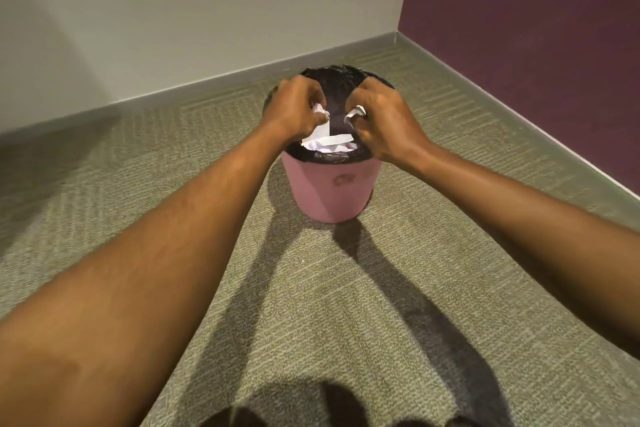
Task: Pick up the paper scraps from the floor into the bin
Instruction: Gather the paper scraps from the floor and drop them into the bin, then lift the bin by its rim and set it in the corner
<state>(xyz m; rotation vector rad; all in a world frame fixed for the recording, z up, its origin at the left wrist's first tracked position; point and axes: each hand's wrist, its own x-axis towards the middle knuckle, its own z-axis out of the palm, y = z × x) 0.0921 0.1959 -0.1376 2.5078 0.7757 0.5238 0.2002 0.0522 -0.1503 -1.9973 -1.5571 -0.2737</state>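
Note:
A pink bin (329,187) with a black liner stands on the carpet near the room's corner. Both my hands hover over its mouth. My left hand (294,107) grips a crumpled white paper scrap (320,110) in curled fingers. My right hand (384,118) pinches another white scrap (355,113). More white paper (327,142) lies inside the bin, just below my left hand.
Grey-green carpet (311,305) covers the floor around the bin. A pale wall (173,10) runs behind it and a dark purple wall (536,28) stands to the right, both with skirting. My shadow falls at the bottom edge.

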